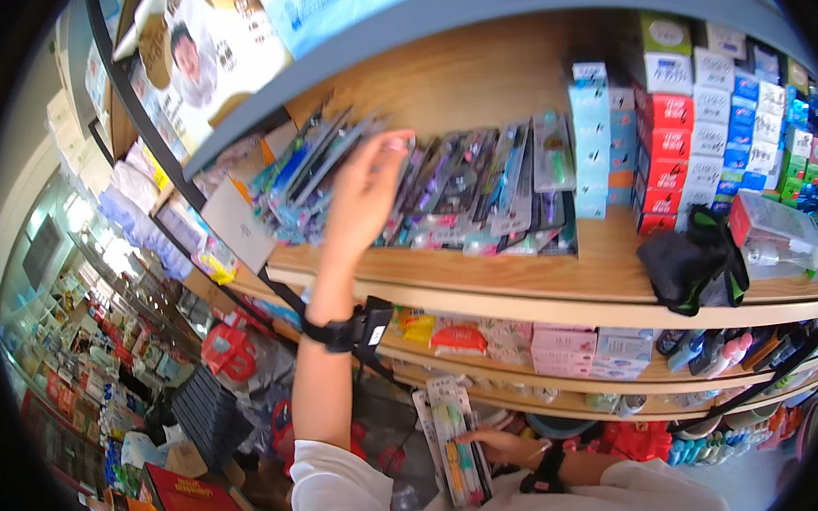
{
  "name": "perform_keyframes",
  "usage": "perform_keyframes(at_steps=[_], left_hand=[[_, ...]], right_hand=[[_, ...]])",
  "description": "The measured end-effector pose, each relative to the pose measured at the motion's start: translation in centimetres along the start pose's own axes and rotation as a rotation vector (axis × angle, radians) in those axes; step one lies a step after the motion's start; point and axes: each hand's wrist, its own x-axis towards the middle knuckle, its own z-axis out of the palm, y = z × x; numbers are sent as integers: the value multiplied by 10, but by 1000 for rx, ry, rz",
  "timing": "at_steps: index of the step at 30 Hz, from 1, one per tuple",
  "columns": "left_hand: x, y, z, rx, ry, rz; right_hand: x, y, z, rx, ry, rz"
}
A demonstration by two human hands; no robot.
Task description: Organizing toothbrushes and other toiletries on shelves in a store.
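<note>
My left hand (367, 188) is raised over a wooden shelf, in front of a row of packaged toothbrushes (457, 183). Its fingers are bent and partly hidden, so whether they grip a pack is unclear. Low against my body, my right hand (499, 445) holds several toothbrush blister packs (454, 447), with coloured brushes behind clear plastic. More toothbrush packs (314, 163) lean at a slant to the left of my left hand. One pack with a green brush (553, 154) stands at the right end of the row.
Stacked toothpaste boxes (666, 131) fill the shelf's right side. A black cloth item (690, 261) hangs over the shelf edge (508, 285). Pink boxes (563, 350) and bottles (723, 357) sit below. A grey metal shelf edge (398, 44) crosses above. A red box (200, 499) stands lower left.
</note>
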Motion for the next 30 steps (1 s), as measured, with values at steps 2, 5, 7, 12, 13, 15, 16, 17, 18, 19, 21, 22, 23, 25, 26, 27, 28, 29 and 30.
perform_keyframes(at_steps=[2, 5, 7, 12, 13, 15, 16, 17, 18, 19, 21, 22, 23, 25, 26, 27, 28, 29, 30], left_hand=[[-35, 40, -19, -162, -19, -11], [-107, 61, -39, -145, -27, -58], [-167, 50, -44, -229, -16, -235], [-309, -16, -2, 35, -266, -770], [-337, -30, 13, 126, -271, -563], [-354, -24, 32, 3, -313, -845], [-359, -21, 41, -51, -204, -827], [-363, -19, 46, -103, -94, -807], [-363, -19, 46, -103, -89, -813], [-361, -19, 46, -38, -83, -834], [-355, -16, 43, 31, -76, -856], [-350, -14, 41, 98, -24, -837], [-345, -14, 39, 165, 27, -815], [-344, -18, 34, 220, 75, -728], [-340, -18, 32, 177, 128, -783], [-337, -17, 32, 132, 184, -836], [-334, -16, 32, 73, 140, -866], [-335, -17, 34, 72, 136, -854], [-339, -16, 36, 56, 143, -852]], right_hand=[[-6, -11, 5, -5, -11, 23], [-1, -26, -9, -1, 20, -39], [6, -32, -9, 12, 21, -76], [13, -32, 4, 28, -10, -146], [12, -33, 8, 21, -25, -168], [10, -33, 12, 31, -17, -170], [8, -34, 16, 54, -3, -167], [7, -35, 20, 75, 11, -164], [6, -35, 23, 74, 11, -157], [6, -35, 26, 96, 10, -148], [9, -35, 28, 119, 6, -137], [11, -35, 29, 147, 15, -138], [12, -36, 29, 175, 24, -141], [14, -33, 27, 169, 34, -141], [15, -33, 26, 159, 45, -143], [15, -32, 24, 159, 42, -148], [15, -29, 22, 135, 49, -135], [15, -27, 19, 110, 57, -125], [15, -23, 16, 127, 33, -118]])
